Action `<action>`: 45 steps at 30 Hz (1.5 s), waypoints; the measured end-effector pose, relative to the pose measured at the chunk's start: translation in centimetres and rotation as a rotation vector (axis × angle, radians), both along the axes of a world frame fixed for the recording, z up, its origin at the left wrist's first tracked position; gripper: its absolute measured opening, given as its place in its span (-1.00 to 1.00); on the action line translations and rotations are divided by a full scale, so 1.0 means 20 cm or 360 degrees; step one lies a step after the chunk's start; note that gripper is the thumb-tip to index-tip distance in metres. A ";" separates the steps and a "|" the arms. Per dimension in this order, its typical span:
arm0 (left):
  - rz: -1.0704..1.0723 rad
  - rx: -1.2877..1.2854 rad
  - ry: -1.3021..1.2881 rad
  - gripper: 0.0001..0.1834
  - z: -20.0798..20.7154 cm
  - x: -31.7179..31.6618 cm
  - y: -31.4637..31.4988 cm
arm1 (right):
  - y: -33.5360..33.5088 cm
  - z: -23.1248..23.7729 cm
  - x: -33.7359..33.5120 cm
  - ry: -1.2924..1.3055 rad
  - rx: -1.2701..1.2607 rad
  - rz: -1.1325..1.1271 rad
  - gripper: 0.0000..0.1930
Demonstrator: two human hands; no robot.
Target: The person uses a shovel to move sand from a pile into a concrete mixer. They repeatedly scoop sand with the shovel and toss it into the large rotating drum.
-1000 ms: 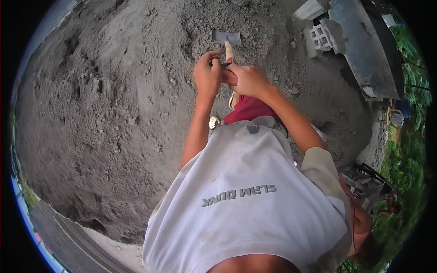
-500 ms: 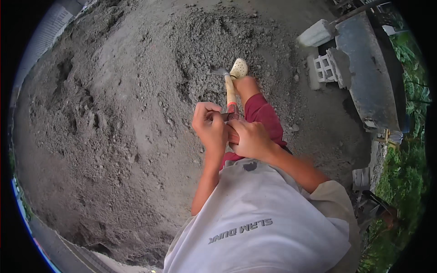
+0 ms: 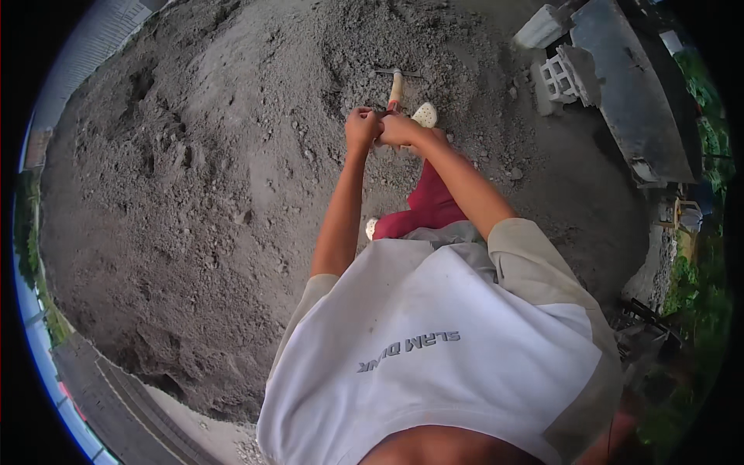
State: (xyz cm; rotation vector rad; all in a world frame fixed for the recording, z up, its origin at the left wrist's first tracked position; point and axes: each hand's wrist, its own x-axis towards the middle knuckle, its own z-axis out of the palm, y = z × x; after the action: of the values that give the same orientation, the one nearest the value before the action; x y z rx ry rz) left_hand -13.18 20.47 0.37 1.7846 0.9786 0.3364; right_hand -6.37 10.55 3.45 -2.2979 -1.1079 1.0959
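Note:
A shovel [image 3: 396, 89] with a pale wooden shaft, reddish near the grip, reaches away from me over grey sand. Its dark metal blade shows as a narrow edge lying crosswise at the far end; the rest looks sunk in the sand. My left hand [image 3: 361, 130] is closed at the near end of the tool. Beside it, my right hand [image 3: 398, 130] wraps the same end, hiding most of the grip. Both arms stretch forward. A cream clog [image 3: 425, 115] on my foot stands just right of the shaft.
Loose grey sand [image 3: 217, 194] heaps across the left and middle. At the right lie a hollow concrete block [image 3: 559, 79], a pale block [image 3: 540, 28] and a long grey metal sheet [image 3: 632, 89]. Green plants edge the far right. Another cream clog [image 3: 371, 228] shows near my red trousers.
My hands have moved forward, away from my body, and the arms have straightened. The shovel's blade has shifted farther out into the sand. My view has tilted slightly.

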 end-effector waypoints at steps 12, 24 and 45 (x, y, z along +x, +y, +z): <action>-0.0076 0.0221 0.0269 -0.73 0.00 0.17 0.31 | 0.20 0.17 0.08 -0.0585 0.0476 0.0004 -0.68; -0.0224 -0.0561 0.0386 -0.56 -0.29 -0.05 -0.96 | -0.98 -0.20 -0.16 -0.0518 0.0123 -0.0008 -0.62; -0.0570 -0.1577 -0.0132 -0.49 -0.02 -0.56 -1.34 | -1.76 -0.10 -1.03 0.1647 0.1172 -0.1968 -0.58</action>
State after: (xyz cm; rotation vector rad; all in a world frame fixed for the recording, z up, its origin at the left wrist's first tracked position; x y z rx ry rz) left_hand -24.42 -6.42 0.02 0.9793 0.5732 -0.2750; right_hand -26.98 -24.62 1.42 -1.0710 0.3236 0.8457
